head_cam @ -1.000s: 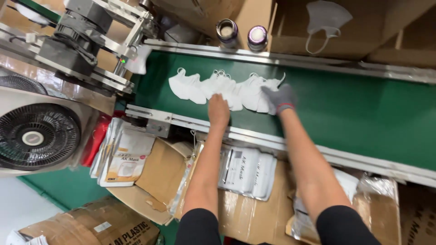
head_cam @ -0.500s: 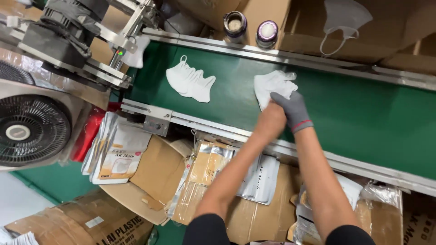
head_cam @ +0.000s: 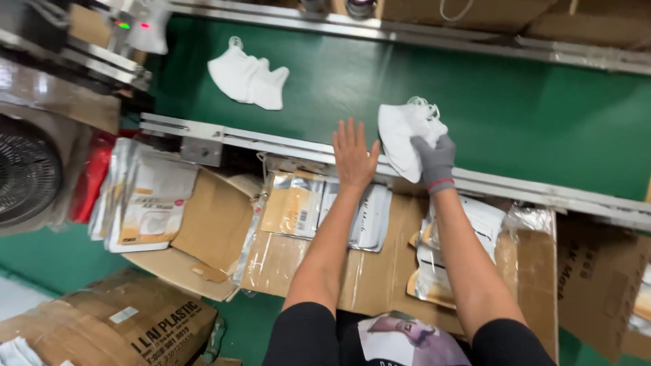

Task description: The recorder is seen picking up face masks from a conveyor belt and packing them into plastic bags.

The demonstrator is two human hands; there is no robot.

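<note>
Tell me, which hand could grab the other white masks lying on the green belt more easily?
Probably the left hand. It is bare, open and empty, and nearer the loose masks on the green belt. The gloved right hand already grips a bunch of masks.

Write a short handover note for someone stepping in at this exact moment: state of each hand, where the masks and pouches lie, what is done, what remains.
Right hand, in a grey glove, grips a stack of white masks at the near edge of the green conveyor belt.
Left hand, bare, is open and flat over the belt's near rail, holding nothing.
A second pile of white masks lies loose on the belt, further left.
Done: one stack is gathered in hand.
Left: the second pile is untouched; packaging pouches lie on the cardboard below the rail.
</note>
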